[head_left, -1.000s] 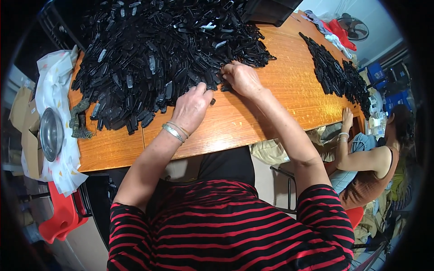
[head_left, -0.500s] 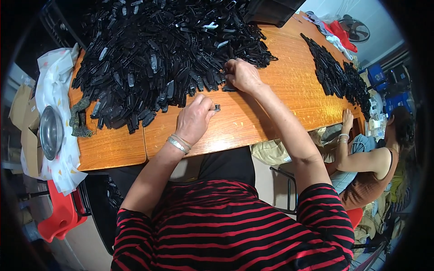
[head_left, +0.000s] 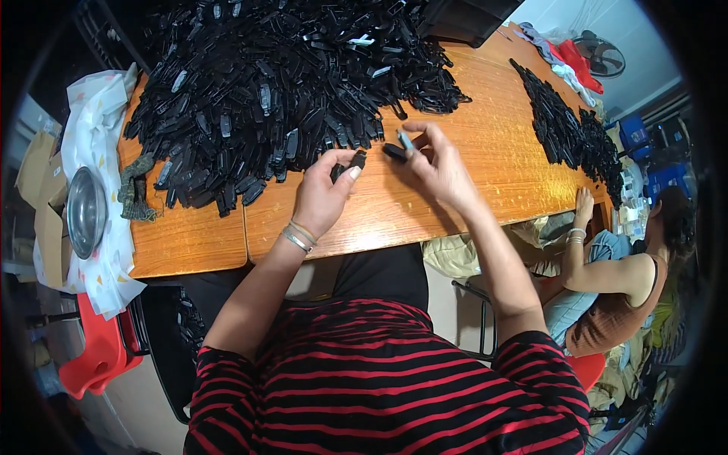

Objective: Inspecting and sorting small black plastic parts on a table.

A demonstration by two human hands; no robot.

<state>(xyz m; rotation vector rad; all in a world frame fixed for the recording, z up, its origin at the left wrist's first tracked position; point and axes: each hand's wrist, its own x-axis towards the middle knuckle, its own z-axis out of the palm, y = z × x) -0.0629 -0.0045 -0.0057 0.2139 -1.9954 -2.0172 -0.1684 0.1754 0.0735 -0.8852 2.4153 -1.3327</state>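
I see the left hand pinching a small black piece between thumb and fingers, over the tabletop. The right hand, blurred, is curled narrow around a grey-blue piece; a dark piece shows at its thumb, and I cannot tell whether that is gripped too. Just beyond both hands lies a large heap of similar black pieces. I judge the step in hand to be handling single pieces near the heap's edge; the next move calls, I think, for a light fingertip hold and turning each piece into line. Farther right, a narrower heap stretches along the tabletop, and a seated person rests a hand near its lower end.
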